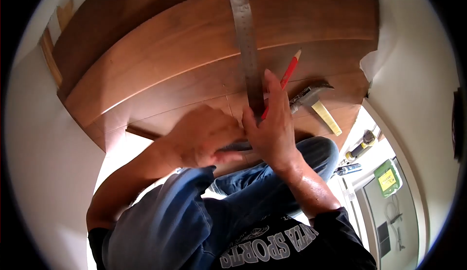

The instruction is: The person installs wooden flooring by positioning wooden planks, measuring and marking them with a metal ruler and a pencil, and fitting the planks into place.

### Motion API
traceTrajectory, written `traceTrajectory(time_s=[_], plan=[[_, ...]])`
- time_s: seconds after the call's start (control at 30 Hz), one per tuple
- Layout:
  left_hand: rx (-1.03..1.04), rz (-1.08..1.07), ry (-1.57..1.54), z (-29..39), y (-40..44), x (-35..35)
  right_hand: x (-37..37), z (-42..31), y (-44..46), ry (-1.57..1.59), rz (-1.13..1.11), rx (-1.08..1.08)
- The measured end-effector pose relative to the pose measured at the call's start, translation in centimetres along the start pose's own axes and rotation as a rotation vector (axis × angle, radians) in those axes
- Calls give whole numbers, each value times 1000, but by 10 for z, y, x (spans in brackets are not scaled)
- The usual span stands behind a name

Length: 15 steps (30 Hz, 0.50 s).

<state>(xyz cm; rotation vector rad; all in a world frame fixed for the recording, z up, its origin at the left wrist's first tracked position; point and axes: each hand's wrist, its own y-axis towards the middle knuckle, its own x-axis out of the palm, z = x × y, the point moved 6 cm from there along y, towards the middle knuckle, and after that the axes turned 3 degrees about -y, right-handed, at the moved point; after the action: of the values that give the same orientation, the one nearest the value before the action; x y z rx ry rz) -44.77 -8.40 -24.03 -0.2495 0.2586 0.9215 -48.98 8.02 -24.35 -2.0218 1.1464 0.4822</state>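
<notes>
A steel ruler [245,36] lies lengthwise across the brown wooden boards [170,41], its lower end between my hands. My right hand [274,131] is beside that end, with a red pencil [290,69] between its fingers, sharpened tip pointing away from me. The index finger reaches along the ruler's right side. To the left, my left hand [206,136] is smeared by motion, its fingers bent toward the right hand; what they hold, if anything, is unclear. A narrow grey object [237,146] shows between the hands, partly hidden.
A hammer [311,94] and a yellow strip [326,117] lie right of my right hand. Farther right are a yellow-and-black power tool [361,149] and a green container [388,178]. White walls [418,75] curve around both sides; my bent knees are below the hands.
</notes>
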Motion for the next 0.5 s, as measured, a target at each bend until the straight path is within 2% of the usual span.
traceTrajectory(time_s=[0.03,0.07,0.1,0.13,0.17,0.2,0.27,0.3,0.33,0.4,0.43,0.5], plan=[[23,29,-1,-1,1,-7,-1,2,-5,-30,37,-69],[-147,115,158,-37,-18,-23,-2,5,-11,-57,72,-139],[-331,176,303,-73,-39,-38,-10,13,-21,-34,71,-85],[-342,254,632,-72,-36,-66,-25,15,-27,49,28,22],[-388,337,952,-70,-34,-94,-40,22,-31,39,77,-11],[-392,440,1103,-62,-28,-117,-52,27,-32,40,137,-48],[-489,270,950,-92,-30,-142,-71,37,-28,41,261,-117],[-482,244,944,-78,-18,-139,-76,38,-23,9,318,-185],[-670,294,802,-71,-12,-138,-81,41,-21,-27,369,-239],[-865,266,655,-59,-1,-137,-87,55,-31,33,436,-248],[-928,93,645,-65,4,-145,-91,62,-36,90,459,-241],[-971,-113,647,-89,-5,-146,-98,56,-50,34,585,-399]])
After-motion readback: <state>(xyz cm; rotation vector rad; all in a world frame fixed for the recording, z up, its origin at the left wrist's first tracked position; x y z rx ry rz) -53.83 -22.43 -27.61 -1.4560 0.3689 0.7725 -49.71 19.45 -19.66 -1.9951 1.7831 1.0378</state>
